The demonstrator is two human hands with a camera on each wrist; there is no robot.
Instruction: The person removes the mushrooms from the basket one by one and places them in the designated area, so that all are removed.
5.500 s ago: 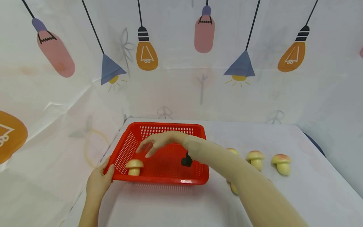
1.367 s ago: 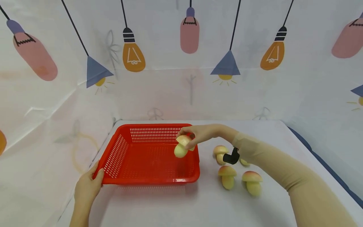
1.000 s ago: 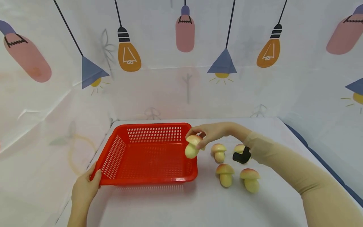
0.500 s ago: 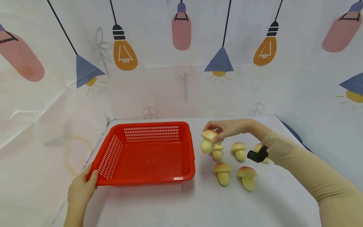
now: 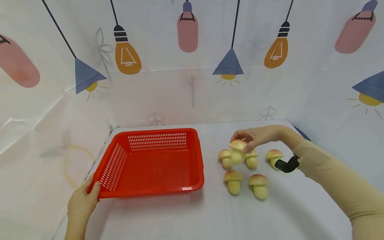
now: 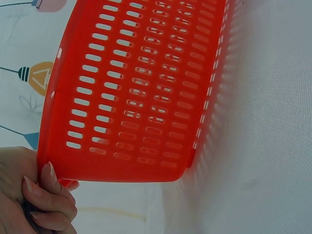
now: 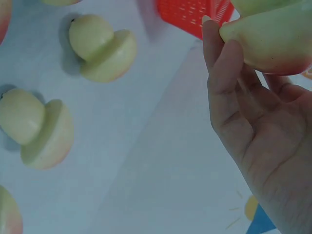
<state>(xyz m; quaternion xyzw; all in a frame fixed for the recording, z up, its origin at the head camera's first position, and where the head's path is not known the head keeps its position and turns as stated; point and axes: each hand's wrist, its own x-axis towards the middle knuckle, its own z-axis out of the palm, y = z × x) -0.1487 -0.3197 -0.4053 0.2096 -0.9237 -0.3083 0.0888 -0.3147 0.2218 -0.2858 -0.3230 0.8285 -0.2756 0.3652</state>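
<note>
My left hand (image 5: 80, 204) grips the near-left corner of a red plastic basket (image 5: 150, 191); the left wrist view shows the thumb and fingers curled at the rim beside its slotted wall (image 6: 122, 165). Nothing lies inside the basket. To its right, my right hand (image 5: 259, 137) pinches a toy mushroom (image 5: 238, 146) by its cap, stem pointing down, above the table. In the head view it overlaps the space between two other mushrooms. The right wrist view cuts off part of the held mushroom (image 7: 273, 41) at the top edge.
Several similar yellow mushrooms with reddish caps lie on the white table, among them a front-left one (image 5: 233, 181), a front-right one (image 5: 259, 186) and a far-right one (image 5: 274, 156). A white cloth (image 5: 168, 96) printed with lamps hangs behind.
Earlier, a mushroom sat in the basket with my right hand reaching toward it. Afterwards that hand carries a mushroom rightward, out over the table. My left hand stays on the basket.
</note>
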